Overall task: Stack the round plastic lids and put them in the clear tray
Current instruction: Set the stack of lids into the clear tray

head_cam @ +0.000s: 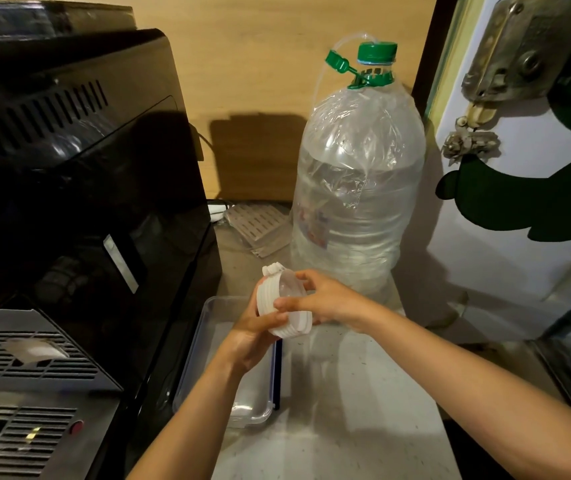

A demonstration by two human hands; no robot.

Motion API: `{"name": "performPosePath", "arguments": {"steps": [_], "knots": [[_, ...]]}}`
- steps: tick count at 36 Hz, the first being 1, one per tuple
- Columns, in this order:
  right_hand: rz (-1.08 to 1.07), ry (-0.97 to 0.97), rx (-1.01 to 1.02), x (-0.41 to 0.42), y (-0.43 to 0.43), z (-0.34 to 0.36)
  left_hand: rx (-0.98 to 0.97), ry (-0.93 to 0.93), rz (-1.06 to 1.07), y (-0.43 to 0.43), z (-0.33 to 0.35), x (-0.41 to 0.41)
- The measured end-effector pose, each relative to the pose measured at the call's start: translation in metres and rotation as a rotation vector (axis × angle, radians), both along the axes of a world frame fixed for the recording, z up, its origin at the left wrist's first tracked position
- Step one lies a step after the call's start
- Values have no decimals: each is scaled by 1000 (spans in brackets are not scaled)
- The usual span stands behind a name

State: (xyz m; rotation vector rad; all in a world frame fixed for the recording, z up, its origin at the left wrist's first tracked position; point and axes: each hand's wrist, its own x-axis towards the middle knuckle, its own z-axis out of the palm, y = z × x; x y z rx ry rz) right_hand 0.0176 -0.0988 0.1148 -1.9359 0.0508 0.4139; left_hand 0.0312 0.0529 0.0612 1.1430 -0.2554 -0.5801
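A stack of several round white plastic lids (270, 296) is held on its side above the counter, between both hands. My left hand (254, 336) cups the stack from below and the left. My right hand (322, 301) grips it from the right, thumb and fingers on the rims. Below the hands lies the clear tray (207, 327), a shallow rectangular container with a dark blue edge on its right side. My left forearm hides part of the tray.
A black coffee machine (79, 188) with a metal drip grille (31, 355) fills the left side. A large clear water bottle (360, 188) with a green cap stands behind the hands. A white door with a metal latch (516, 46) is at right. Speckled counter (339, 410) lies in front.
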Motion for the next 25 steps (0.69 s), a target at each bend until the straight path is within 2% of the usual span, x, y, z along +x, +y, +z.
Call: {"name": "performPosePath", "arguments": {"steps": [9, 18, 22, 25], "knots": [[49, 2, 65, 8, 14, -5, 143, -84, 75, 14, 4, -3], [139, 104, 352, 18, 30, -21, 370, -281, 264, 29, 3, -4], [113, 82, 281, 32, 39, -32, 499, -336, 376, 35, 0, -5], [128, -17, 187, 41, 38, -37, 673, -345, 433, 41, -4, -6]]}}
